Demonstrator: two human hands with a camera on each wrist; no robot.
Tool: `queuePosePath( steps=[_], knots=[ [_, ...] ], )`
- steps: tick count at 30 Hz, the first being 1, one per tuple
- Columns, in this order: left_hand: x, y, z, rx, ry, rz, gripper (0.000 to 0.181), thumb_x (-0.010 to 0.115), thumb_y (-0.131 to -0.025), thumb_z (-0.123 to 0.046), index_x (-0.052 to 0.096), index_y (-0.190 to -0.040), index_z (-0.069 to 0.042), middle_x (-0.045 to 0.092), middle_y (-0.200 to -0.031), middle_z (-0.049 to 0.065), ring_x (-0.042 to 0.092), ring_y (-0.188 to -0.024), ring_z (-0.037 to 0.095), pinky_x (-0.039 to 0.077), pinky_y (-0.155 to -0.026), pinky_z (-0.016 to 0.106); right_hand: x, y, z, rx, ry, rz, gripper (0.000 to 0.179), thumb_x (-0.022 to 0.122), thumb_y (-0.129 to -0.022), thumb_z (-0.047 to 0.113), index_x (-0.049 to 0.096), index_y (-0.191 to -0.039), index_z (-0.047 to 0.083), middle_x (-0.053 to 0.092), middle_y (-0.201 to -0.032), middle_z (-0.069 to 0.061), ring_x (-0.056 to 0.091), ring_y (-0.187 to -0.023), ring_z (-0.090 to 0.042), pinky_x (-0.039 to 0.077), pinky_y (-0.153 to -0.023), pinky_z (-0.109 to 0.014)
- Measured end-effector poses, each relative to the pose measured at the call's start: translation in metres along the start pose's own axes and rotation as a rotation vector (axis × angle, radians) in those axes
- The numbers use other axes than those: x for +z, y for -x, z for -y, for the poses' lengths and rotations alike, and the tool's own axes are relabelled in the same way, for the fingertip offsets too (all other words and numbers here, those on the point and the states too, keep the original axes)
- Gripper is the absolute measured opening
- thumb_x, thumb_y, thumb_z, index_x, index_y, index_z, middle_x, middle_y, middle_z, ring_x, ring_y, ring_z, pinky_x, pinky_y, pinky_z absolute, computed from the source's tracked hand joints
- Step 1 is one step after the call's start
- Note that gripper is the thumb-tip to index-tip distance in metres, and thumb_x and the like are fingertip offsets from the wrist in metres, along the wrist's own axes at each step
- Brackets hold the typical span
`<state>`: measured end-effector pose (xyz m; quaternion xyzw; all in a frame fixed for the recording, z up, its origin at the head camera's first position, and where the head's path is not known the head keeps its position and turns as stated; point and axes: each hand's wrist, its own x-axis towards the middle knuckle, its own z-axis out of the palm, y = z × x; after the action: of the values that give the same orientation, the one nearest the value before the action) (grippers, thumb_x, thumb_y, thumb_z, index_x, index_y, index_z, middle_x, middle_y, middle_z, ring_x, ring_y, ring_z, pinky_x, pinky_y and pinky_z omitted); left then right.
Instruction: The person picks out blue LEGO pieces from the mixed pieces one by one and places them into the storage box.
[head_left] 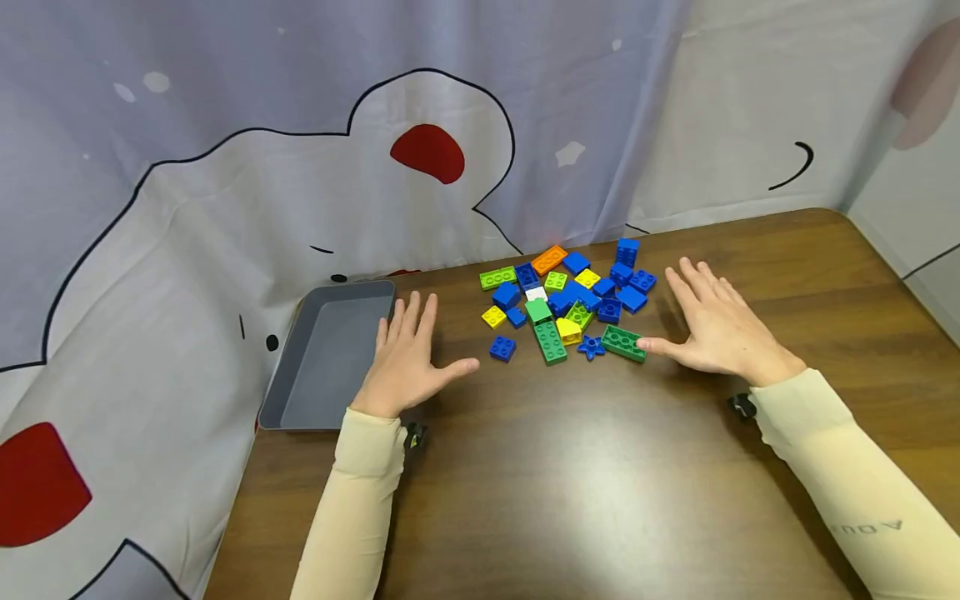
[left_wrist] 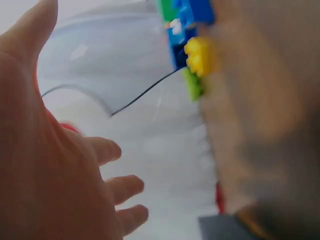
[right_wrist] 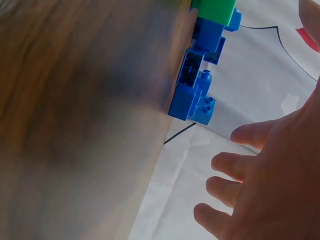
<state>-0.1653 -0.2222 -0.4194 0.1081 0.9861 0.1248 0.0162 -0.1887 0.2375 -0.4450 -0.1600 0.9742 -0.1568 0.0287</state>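
Toy building bricks in blue, green, yellow, orange and white lie in a loose pile at the back middle of the table. My left hand (head_left: 405, 362) is spread with straight fingers between the grey tray (head_left: 326, 292) and the pile, holding nothing. On the pile's other side my right hand (head_left: 720, 329) is spread too, its palm free. Its thumb tip appears beside a dark green brick (head_left: 623, 343); I cannot tell whether they touch. Nearest my left thumb is a small blue brick (head_left: 502, 348). A yellow brick (left_wrist: 201, 56) shows blurred in the left wrist view.
The wooden table (head_left: 555, 500) meets a printed curtain (head_left: 247, 208) along its back and left edges. The tray sits at the table's left edge. A blue star-shaped piece (head_left: 591, 347) and a long green brick (head_left: 551, 342) lie at the pile's front.
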Motion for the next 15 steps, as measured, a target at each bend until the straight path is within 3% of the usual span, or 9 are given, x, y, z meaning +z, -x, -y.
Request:
queuePosePath(
  steps=[6, 10, 15],
  knots=[
    [-0.036, 0.014, 0.03, -0.117, 0.072, 0.024, 0.119, 0.051, -0.085, -0.087, 0.001, -0.168, -0.019, -0.005, -0.175, 0.013, -0.006, -0.161, 0.042, -0.001, -0.126, 0.068, -0.002, -0.002, 0.002, -0.02, 0.001, -0.008, 0.118, 0.061, -0.087, 0.077, 0.012, -0.166, 0.004, 0.003, -0.174, -0.022, 0.009, -0.159, -0.049, 0.015, -0.125, -0.066],
    [-0.054, 0.024, 0.064, -0.198, 0.088, 0.041, 0.114, 0.049, -0.09, -0.081, -0.001, -0.167, -0.014, -0.007, -0.174, 0.02, -0.006, -0.159, 0.05, 0.002, -0.123, 0.073, -0.002, -0.002, 0.004, -0.018, -0.01, 0.001, 0.118, 0.06, -0.087, 0.078, 0.014, -0.166, 0.003, 0.004, -0.174, -0.022, 0.01, -0.158, -0.049, 0.015, -0.125, -0.066],
    [-0.065, 0.042, 0.11, -0.306, 0.124, 0.082, 0.108, 0.046, -0.098, -0.073, -0.003, -0.166, -0.005, -0.007, -0.171, 0.03, -0.004, -0.155, 0.058, 0.005, -0.119, 0.078, -0.002, -0.001, 0.006, -0.023, -0.023, -0.011, 0.116, 0.062, -0.086, 0.077, 0.018, -0.165, 0.004, 0.009, -0.173, -0.024, 0.014, -0.158, -0.049, 0.018, -0.124, -0.068]
  ],
)
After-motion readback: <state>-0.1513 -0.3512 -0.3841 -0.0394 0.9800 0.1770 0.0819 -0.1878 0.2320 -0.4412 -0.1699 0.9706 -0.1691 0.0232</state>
